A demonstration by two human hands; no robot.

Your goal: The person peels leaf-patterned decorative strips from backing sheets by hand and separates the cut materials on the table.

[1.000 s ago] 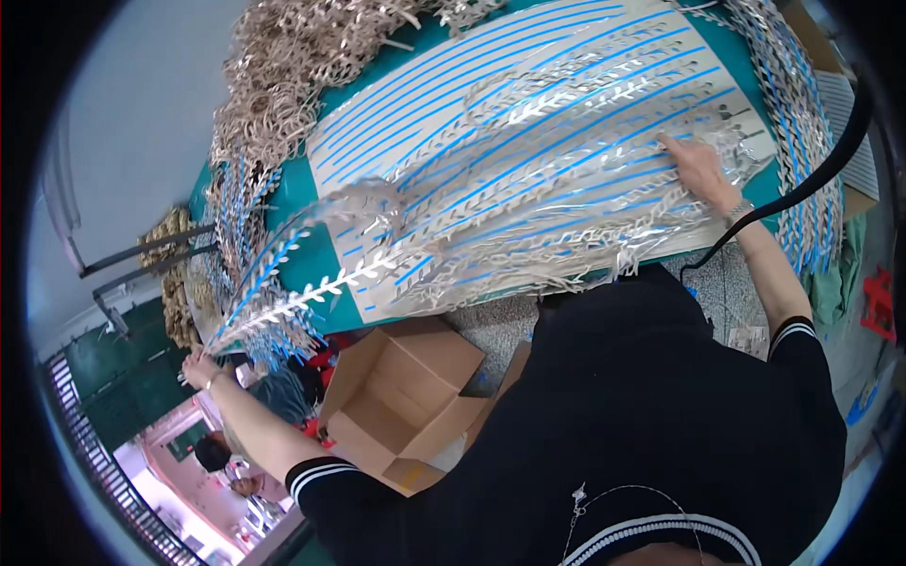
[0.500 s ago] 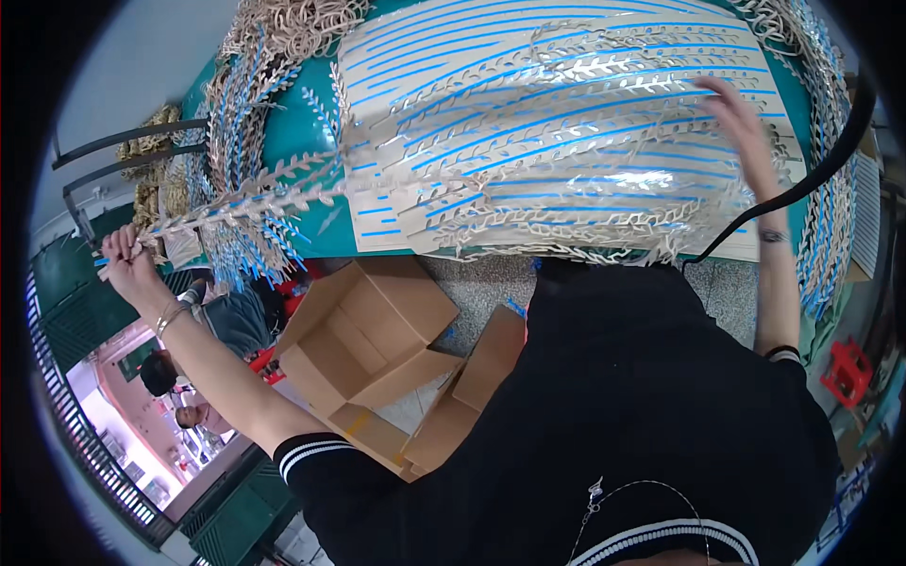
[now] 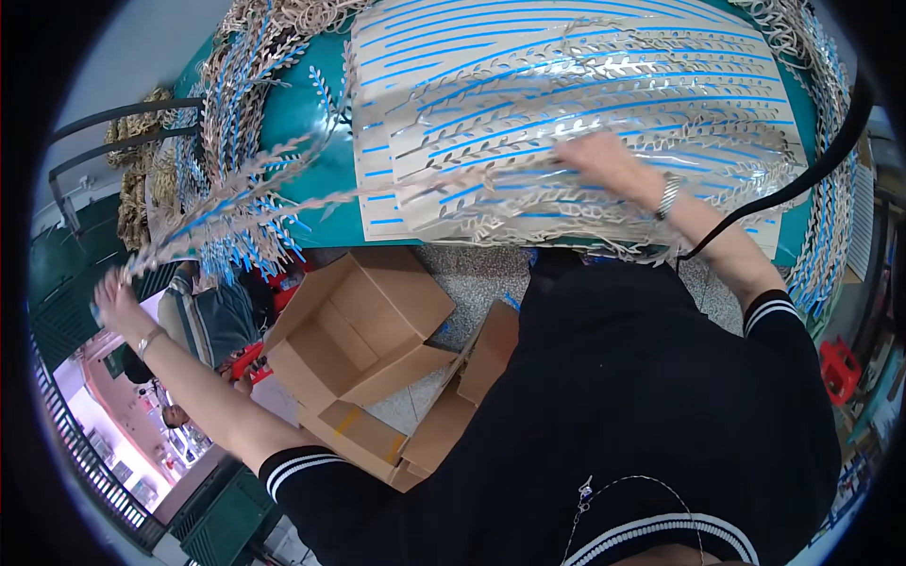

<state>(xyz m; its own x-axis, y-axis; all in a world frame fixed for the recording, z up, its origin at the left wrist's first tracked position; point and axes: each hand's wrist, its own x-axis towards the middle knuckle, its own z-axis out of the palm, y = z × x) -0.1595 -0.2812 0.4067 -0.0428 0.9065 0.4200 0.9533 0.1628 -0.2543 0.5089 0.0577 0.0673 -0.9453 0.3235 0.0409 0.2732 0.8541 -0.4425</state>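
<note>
At the far left my left hand (image 3: 118,304) is closed round the ends of a bunch of leaf-shaped strips (image 3: 222,212), pale and shiny with some blue lengths among them. The bunch fans out from that hand toward the table, blurred by motion. My right hand (image 3: 612,170) is over the middle of a beige sheet (image 3: 382,203) cut into leafy strips with blue lines between them. Its fingers are curled in, and a blurred leafy strip (image 3: 425,182) runs leftward from them past the sheet's edge. The fingertips themselves are partly hidden.
The sheets lie on a green table (image 3: 335,219). More strips hang over a black rail (image 3: 127,146) at left and the table's right end. Open cardboard boxes (image 3: 359,325) stand below. A black cable (image 3: 783,193) crosses at right, near a red stool (image 3: 838,371). People sit lower left.
My right hand has moved left and nearer across the sheet, its spread fingers now curled. My left hand has dropped slightly nearer me, still holding the bunch.
</note>
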